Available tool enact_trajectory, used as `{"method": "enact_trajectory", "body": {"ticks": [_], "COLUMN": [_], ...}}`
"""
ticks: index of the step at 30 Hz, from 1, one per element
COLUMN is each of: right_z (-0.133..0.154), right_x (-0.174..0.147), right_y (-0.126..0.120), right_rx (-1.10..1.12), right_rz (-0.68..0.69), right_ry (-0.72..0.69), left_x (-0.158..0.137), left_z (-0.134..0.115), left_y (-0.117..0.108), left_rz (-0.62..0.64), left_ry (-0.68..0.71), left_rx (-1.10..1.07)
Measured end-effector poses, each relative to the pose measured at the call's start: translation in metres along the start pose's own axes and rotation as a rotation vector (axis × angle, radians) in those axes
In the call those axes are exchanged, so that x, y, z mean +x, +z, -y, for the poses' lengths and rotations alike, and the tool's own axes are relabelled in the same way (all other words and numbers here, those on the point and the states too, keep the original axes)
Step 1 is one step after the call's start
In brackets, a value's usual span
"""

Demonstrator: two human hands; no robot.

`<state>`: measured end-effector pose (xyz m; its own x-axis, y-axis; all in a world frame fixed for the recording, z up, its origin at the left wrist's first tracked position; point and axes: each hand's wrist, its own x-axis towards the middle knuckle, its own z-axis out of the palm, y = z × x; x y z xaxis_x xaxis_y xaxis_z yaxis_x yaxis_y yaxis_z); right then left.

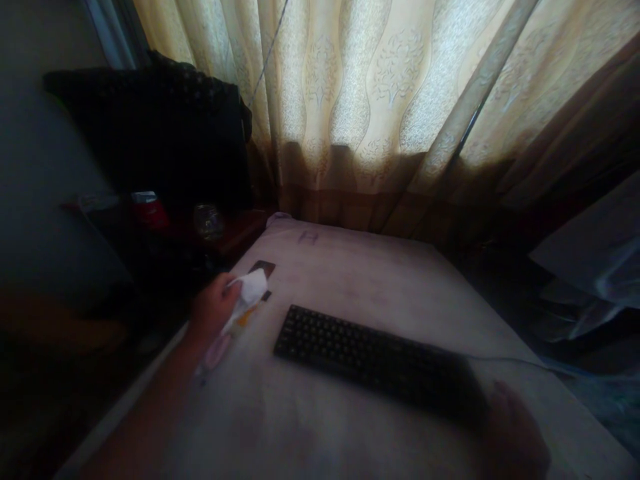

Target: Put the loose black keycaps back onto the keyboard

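A crumpled white cloth (254, 287) is gripped in my left hand (217, 307), above the left side of the bed-like surface. Under and beside that hand lie a dark flat object (263, 268), a small black piece (267, 295), an orange-yellow item (245, 317) and a pinkish item (217, 350), too blurred to name. A black keyboard (370, 353) lies at a slant across the middle. My right hand (517, 430) is at its right end, dark and smeared; whether its fingers grip the edge cannot be made out.
A pale sheet (360, 267) covers the surface. The keyboard's cable (515, 361) runs off to the right. At the left stand a dark screen (170, 133), a red container (150, 210) and a glass jar (209, 221). Patterned curtains (370, 87) hang behind; pale fabric (595, 240) hangs right.
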<state>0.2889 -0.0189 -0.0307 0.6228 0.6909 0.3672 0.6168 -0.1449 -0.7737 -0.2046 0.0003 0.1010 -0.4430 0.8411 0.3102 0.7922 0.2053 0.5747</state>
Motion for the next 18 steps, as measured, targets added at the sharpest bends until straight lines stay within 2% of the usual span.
{"method": "enact_trajectory", "body": {"ticks": [2,3,4,6,9,11,13,18], "right_z": [0.021,0.032,0.042,0.063,0.092,0.107,0.117,0.122], "right_x": [-0.005,-0.010,-0.015,-0.029,-0.057,-0.076,-0.090,-0.101], "right_y": [-0.002,-0.002,0.000,0.008,0.027,0.041,0.053,0.065], "right_rx": [0.020,0.045,0.057,0.124,0.291,0.372,0.455,0.553], "right_rz": [-0.101,-0.100,-0.078,0.025,0.248,0.412,0.496,0.545], "right_ry": [-0.171,-0.268,-0.308,-0.381,-0.470,-0.461,-0.430,-0.314], "left_x": [-0.008,-0.014,-0.022,-0.041,-0.070,-0.086,-0.099,-0.116], "left_z": [-0.014,-0.022,-0.031,-0.050,-0.076,-0.090,-0.101,-0.113], "left_y": [0.012,0.020,0.029,0.047,0.075,0.091,0.103,0.120], "left_rz": [0.033,0.064,0.099,0.190,0.334,0.426,0.514,0.666], "left_ry": [0.017,0.031,0.044,0.072,0.102,0.105,0.111,0.164], "left_rx": [-0.127,-0.188,-0.244,-0.348,-0.502,-0.593,-0.673,-0.758]}}
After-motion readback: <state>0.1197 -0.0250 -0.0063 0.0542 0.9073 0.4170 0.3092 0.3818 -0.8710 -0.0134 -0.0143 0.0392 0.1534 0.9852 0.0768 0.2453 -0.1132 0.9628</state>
